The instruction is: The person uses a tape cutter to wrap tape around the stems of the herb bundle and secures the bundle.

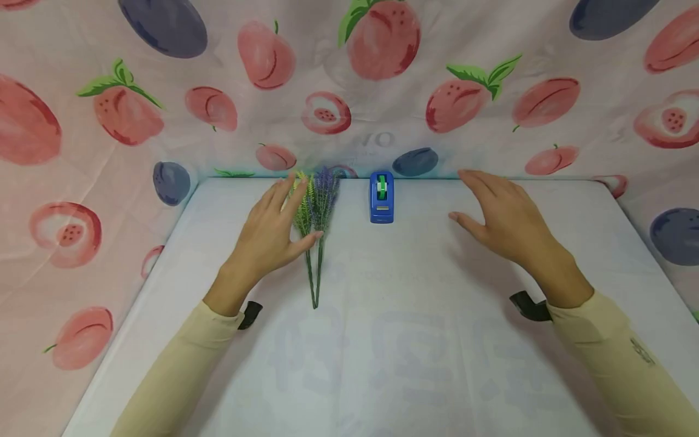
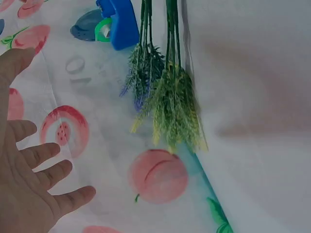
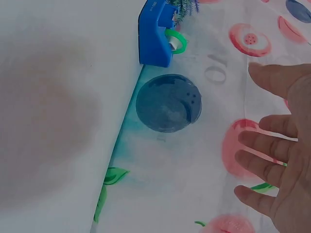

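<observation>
Two artificial flower sprigs lie side by side on the white table, stems meeting toward the front: a purple lavender sprig and a yellow-green sprig. My left hand is above and beside them with fingers spread, holding nothing; in the head view it covers part of the yellow-green one. To the right of the sprigs stands a blue tape dispenser with a green-cored tape roll. Further right, my right hand hovers with straight fingers and holds nothing. Both palms also show in the wrist views.
The white table meets a fruit-patterned cloth hanging along its back and left side. Dark pieces stick out at both cuffs.
</observation>
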Motion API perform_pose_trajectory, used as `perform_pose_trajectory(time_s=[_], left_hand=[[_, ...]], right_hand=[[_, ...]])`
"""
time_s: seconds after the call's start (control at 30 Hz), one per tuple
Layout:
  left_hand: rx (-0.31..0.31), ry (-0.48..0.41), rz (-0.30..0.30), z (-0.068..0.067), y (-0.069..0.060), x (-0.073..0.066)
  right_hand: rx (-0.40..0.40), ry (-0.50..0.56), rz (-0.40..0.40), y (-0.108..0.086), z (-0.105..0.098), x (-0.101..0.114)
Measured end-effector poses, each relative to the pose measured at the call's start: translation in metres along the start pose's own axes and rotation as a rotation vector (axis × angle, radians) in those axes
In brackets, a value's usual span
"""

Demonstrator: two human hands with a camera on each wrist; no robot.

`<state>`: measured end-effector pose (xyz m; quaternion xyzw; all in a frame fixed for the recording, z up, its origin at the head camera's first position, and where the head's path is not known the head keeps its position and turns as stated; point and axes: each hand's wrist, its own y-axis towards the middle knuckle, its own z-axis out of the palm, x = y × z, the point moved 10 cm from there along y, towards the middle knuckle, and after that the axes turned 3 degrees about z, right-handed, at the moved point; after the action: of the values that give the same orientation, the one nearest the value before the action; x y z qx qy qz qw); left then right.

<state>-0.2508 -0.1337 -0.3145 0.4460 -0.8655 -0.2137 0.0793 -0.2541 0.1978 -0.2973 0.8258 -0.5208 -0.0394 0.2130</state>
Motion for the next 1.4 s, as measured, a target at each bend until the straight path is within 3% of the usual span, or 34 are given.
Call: perform_pose_trajectory(time_s=[0.1,0.2,0.83,1.17,1.4], left_hand=[[-0.049,-0.085,0.013,-0.001,0.004,-0.001],[-0.06,-0.154,0.0,0.001,0.007,-0.001],[0.054,-0.455,-0.171,0.042,0.039,0.004],[0.018,-0.571,-0.152,0.058,0.057,0.002],[0.03,-0.655,-0.183,0.07,0.069,0.001]], right_hand=[[-0.023,0.024,0.008,0.004,-0.002,-0.001],[-0.031,0.035,0.019,0.007,-0.002,-0.003],[-0.082,0.109,0.033,0.018,-0.001,-0.005],[-0.103,0.135,0.034,0.025,0.0,-0.004],[-0.078,0.15,0.052,0.03,0.003,-0.003]])
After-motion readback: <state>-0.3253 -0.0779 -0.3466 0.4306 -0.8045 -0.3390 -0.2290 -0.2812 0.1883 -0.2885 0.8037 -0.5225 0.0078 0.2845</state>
